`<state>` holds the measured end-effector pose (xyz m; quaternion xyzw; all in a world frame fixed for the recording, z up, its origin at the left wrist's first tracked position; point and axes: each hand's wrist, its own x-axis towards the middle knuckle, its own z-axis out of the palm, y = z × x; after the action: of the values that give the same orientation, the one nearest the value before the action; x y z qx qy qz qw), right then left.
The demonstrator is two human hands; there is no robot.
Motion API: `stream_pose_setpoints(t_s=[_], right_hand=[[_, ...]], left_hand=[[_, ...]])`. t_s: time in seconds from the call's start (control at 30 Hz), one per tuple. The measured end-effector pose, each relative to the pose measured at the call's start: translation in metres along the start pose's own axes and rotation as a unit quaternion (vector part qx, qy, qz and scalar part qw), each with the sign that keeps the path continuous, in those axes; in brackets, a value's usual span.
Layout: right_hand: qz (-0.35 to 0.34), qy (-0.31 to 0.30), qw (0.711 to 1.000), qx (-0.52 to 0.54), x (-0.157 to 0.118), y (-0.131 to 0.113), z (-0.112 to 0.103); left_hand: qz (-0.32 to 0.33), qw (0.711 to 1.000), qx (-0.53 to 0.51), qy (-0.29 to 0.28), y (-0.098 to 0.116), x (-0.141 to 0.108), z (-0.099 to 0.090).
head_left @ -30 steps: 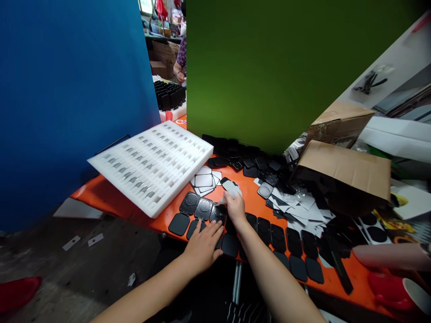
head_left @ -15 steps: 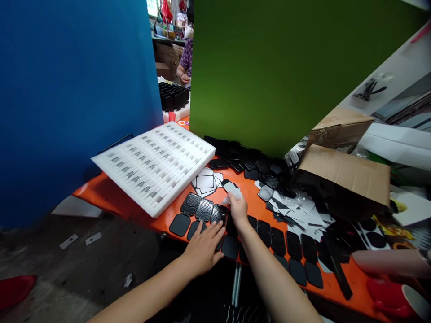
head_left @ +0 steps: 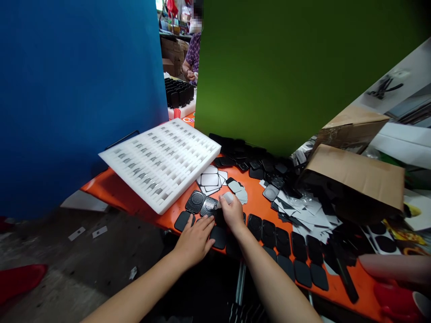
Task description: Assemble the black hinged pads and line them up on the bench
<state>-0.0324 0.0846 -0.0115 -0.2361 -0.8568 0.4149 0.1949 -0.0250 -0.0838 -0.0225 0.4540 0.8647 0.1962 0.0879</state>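
Observation:
My left hand (head_left: 195,237) lies spread over the near row of black cases, its fingertips beside a case with a ribbed round centre (head_left: 209,206). Pinched in my right hand (head_left: 231,211) is a small pale piece (head_left: 228,198), just right of that case. Another ribbed black case (head_left: 195,202) lies open to the left. Several grey pieces (head_left: 239,192) are fanned on the orange table (head_left: 256,197) beyond my right hand. White cards with black borders (head_left: 210,179) lie behind the cases. More open black cases (head_left: 283,241) continue in a row to the right.
A white foam tray (head_left: 161,161) rests tilted at the left. Black parts (head_left: 256,163) are heaped at the back, with white and black sheets (head_left: 306,211) and a cardboard box (head_left: 357,175) to the right. A red mug (head_left: 397,298) stands near right. A person (head_left: 192,58) sits beyond the panels.
My right hand has moved from the grey pieces down and left toward the ribbed case, holding a small pale piece. My left hand has shifted slightly left. The view has shifted a little.

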Motion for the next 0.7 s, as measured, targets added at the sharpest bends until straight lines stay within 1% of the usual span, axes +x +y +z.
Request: stream_pose_setpoints(t_s=[0.07, 0.13, 0.23, 0.33, 0.47, 0.57, 0.7], right_hand=[[0.014, 0.001, 1.0, 0.012, 0.003, 0.002, -0.001], [0.045, -0.006, 0.998, 0.048, 0.007, 0.004, 0.0], [0.076, -0.012, 0.993, 0.091, 0.015, 0.004, 0.007], [0.075, -0.008, 0.993, 0.094, 0.023, 0.0, 0.018], [0.057, -0.002, 0.995, 0.086, 0.029, -0.006, 0.03], [0.046, -0.003, 0.996, 0.08, 0.03, -0.008, 0.032], [0.045, -0.002, 0.996, 0.08, 0.031, -0.009, 0.027]], left_hand=[[0.001, 1.0, 0.0, 0.003, 0.0, 0.0, 0.001], [0.002, 1.0, -0.002, 0.002, 0.0, -0.001, 0.0], [0.0, 1.0, -0.005, -0.003, -0.001, 0.0, -0.001], [-0.002, 1.0, -0.007, -0.005, -0.002, 0.0, -0.001], [0.001, 1.0, -0.007, 0.0, -0.002, -0.001, 0.001], [-0.001, 1.0, -0.008, 0.004, -0.001, -0.001, 0.001], [-0.003, 1.0, -0.016, 0.007, -0.002, -0.001, -0.004]])
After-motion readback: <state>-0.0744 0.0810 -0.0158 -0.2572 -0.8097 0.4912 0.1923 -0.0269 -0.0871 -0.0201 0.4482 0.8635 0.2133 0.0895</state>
